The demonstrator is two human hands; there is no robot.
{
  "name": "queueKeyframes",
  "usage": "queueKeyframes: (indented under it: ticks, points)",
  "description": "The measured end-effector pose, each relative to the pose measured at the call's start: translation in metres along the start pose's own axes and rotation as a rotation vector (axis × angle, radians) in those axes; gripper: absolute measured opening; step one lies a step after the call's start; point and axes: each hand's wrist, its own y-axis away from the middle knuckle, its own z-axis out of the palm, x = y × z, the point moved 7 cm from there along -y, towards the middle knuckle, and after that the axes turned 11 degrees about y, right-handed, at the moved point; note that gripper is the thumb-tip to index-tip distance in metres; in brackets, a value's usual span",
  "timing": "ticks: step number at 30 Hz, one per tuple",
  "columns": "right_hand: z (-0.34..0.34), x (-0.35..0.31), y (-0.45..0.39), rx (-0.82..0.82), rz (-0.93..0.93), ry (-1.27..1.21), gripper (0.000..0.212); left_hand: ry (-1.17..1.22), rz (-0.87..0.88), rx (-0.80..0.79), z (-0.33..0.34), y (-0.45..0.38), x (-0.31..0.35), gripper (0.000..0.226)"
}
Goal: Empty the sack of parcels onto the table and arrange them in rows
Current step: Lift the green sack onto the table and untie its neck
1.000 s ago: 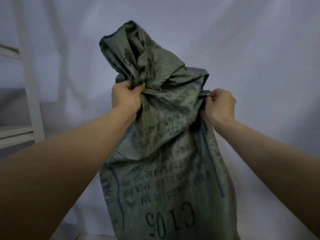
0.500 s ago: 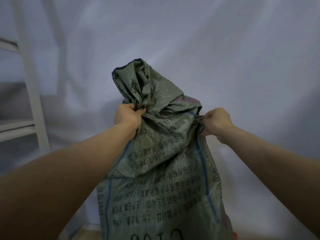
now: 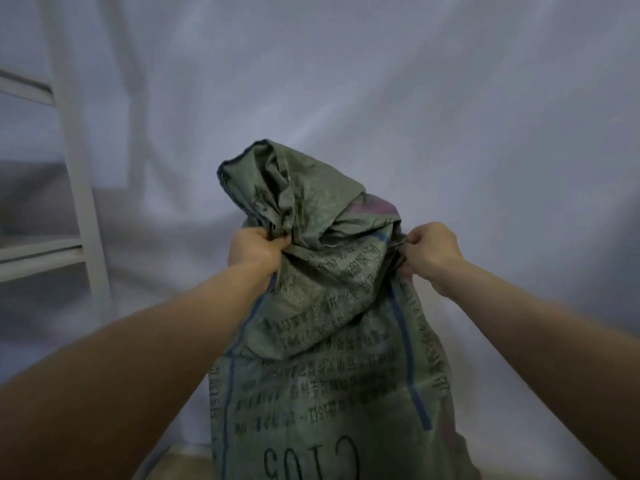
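A large grey-green woven sack (image 3: 322,368) hangs in front of me, upside down, its black print and "C105" inverted, with blue stripes down both sides. My left hand (image 3: 254,249) is clenched on the bunched cloth at the sack's upper left. My right hand (image 3: 433,252) pinches the sack's upper right edge. A crumpled flap of the sack stands up above both hands. No parcels are in sight. A thin strip of the table (image 3: 183,462) shows at the bottom, left of the sack.
A white cloth backdrop (image 3: 415,98) fills the space behind the sack. A white metal frame (image 3: 79,188) with horizontal rails stands at the left.
The sack and both hands have come down in view, about a third of the frame over the last second. Both grips are unchanged.
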Motion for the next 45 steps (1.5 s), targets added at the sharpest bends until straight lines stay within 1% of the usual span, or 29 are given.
queueKeyframes:
  ticks: [2,4,7,9,10,11,12,14,15,16,18,19,20,21,22,24,27,30,31,33,36,38,40,41,43,45]
  points:
    - [0.000,-0.006,0.000,-0.003,0.011,-0.037,0.015,0.042,0.023,-0.003,-0.002,-0.010,0.010,0.008]
    - [0.000,-0.006,-0.001,-0.012,0.038,-0.069,0.016,0.081,0.026,-0.003,-0.005,-0.016,0.010,0.013]
    - [0.002,-0.010,-0.002,-0.024,0.079,-0.126,0.013,0.106,0.058,0.019,-0.008,-0.018,0.010,0.012]
    - [-0.002,-0.025,-0.010,0.023,0.058,-0.157,0.017,0.157,0.117,0.033,-0.006,-0.020,0.033,0.011]
    - [-0.007,-0.036,-0.014,0.069,0.021,-0.163,0.020,0.178,0.158,0.048,-0.005,-0.022,0.049,0.005]
    - [-0.012,-0.048,-0.015,0.118,-0.016,-0.163,0.023,0.193,0.198,0.065,-0.004,-0.022,0.065,0.007]
    - [-0.017,-0.055,-0.016,0.172,-0.056,-0.172,0.023,0.215,0.233,0.081,-0.005,-0.021,0.079,0.016]
    - [-0.019,-0.057,-0.013,0.239,-0.099,-0.170,0.020,0.252,0.277,0.087,-0.006,-0.017,0.086,0.022]
    - [-0.016,-0.052,-0.010,0.227,-0.098,-0.157,0.019,0.209,0.271,0.082,-0.008,-0.016,0.075,0.022]
    - [-0.007,-0.042,-0.010,0.182,-0.077,-0.136,0.019,0.133,0.233,0.071,-0.011,-0.015,0.055,0.022]
    - [0.010,-0.023,-0.006,0.041,0.010,-0.103,0.020,-0.007,0.099,0.020,-0.015,-0.013,0.010,0.017]
    - [0.017,-0.018,-0.003,-0.015,0.044,-0.106,0.018,-0.019,0.054,-0.004,-0.017,-0.012,-0.005,0.010]
    - [0.021,-0.016,-0.001,-0.043,0.059,-0.108,0.016,-0.006,0.038,-0.005,-0.019,-0.012,-0.013,0.010]
    - [0.023,-0.018,0.001,-0.056,0.060,-0.107,0.015,0.008,0.036,0.005,-0.020,-0.012,-0.014,0.015]
    - [0.024,-0.021,0.000,-0.057,0.055,-0.110,0.015,0.001,0.042,0.015,-0.021,-0.014,-0.010,0.017]
    - [0.025,-0.025,0.002,-0.051,0.058,-0.133,0.017,-0.075,0.091,0.016,-0.020,-0.013,0.005,0.012]
    - [0.025,-0.025,0.004,-0.043,0.088,-0.193,0.022,-0.251,0.146,0.022,-0.017,-0.006,0.020,0.020]
    - [0.027,-0.027,0.007,-0.047,0.120,-0.332,0.013,-0.415,0.228,0.070,-0.012,0.008,0.026,0.018]
    - [0.028,-0.030,0.008,-0.044,0.121,-0.369,0.011,-0.443,0.257,0.062,-0.008,0.014,0.028,0.018]
    - [0.029,-0.040,0.009,-0.038,0.110,-0.415,0.012,-0.430,0.296,-0.045,0.006,0.025,0.033,0.022]
    - [0.033,-0.055,0.012,-0.045,0.085,-0.436,0.014,-0.329,0.277,-0.289,0.031,0.044,0.036,0.042]
    - [0.037,-0.058,0.014,-0.050,0.088,-0.436,0.014,-0.339,0.267,-0.374,0.041,0.050,0.032,0.063]
    - [0.040,-0.059,0.017,-0.085,0.097,-0.454,0.015,-0.340,0.264,-0.422,0.046,0.051,0.025,0.088]
    - [0.041,-0.060,0.019,-0.112,0.093,-0.465,0.015,-0.321,0.264,-0.417,0.046,0.050,0.023,0.092]
    - [0.043,-0.065,0.026,-0.186,0.065,-0.474,0.014,-0.295,0.278,-0.345,0.043,0.045,0.021,0.083]
    - [0.046,-0.070,0.031,-0.261,0.029,-0.435,0.012,-0.291,0.286,-0.243,0.037,0.037,0.016,0.063]
